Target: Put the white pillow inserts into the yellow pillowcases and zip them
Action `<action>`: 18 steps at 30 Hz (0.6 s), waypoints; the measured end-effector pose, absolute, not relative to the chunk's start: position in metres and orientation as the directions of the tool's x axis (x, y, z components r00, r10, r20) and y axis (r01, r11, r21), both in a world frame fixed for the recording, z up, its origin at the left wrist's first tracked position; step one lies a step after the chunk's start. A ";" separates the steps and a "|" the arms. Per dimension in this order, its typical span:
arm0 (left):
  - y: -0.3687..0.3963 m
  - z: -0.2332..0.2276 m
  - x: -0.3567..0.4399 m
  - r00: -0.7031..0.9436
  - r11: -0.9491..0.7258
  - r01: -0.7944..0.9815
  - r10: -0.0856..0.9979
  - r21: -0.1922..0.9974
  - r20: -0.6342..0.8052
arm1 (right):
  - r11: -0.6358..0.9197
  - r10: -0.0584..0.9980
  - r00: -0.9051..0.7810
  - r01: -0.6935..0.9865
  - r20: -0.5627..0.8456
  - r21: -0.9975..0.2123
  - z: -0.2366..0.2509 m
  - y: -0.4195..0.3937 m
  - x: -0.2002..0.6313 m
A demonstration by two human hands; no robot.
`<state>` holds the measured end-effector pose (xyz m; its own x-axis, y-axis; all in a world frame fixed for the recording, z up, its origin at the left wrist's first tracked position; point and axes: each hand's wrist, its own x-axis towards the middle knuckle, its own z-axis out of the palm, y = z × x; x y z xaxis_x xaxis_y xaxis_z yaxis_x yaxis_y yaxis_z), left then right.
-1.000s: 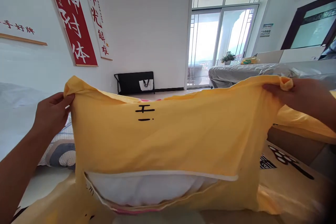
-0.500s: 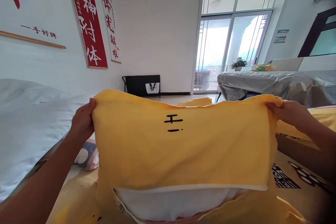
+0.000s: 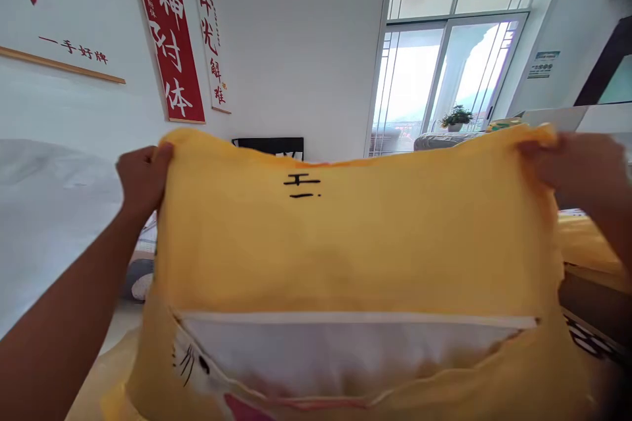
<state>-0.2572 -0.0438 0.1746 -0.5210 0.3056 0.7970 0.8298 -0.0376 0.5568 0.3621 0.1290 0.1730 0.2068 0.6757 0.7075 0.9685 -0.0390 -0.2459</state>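
You have one yellow case stretched between your two hands: your left fingers are closed on its upper left corner, and your right fingers, blurred, are closed on the upper right. It hangs between and below them, its one slit gaping over white fabric. Left of and below your left fingers is white bedding; three scrolls hang above them. Up and left of your right fingers stand one plant and a glass door; below them lies yellow cloth. The case blocks most of one black frame behind it.
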 end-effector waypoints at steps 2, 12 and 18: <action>-0.018 0.144 -0.247 -0.433 0.116 0.886 0.553 0.449 0.711 | -0.091 0.749 0.218 0.969 0.626 -0.229 0.147 0.131 0.323; -0.024 0.000 -0.169 0.421 -0.463 0.814 0.886 0.351 0.194 | 0.792 0.610 -0.744 0.567 0.274 -0.224 0.000 0.056 0.205; -0.014 -0.027 -0.185 0.313 -0.353 0.881 0.934 0.314 0.172 | 0.744 0.667 -0.717 0.632 0.201 -0.216 -0.005 0.054 0.229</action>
<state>-0.1848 -0.0136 -0.0275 0.3130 0.9340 0.1721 0.8812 -0.3532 0.3142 0.2294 0.0544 -0.0050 -0.7172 0.6673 0.2006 0.6319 0.7442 -0.2165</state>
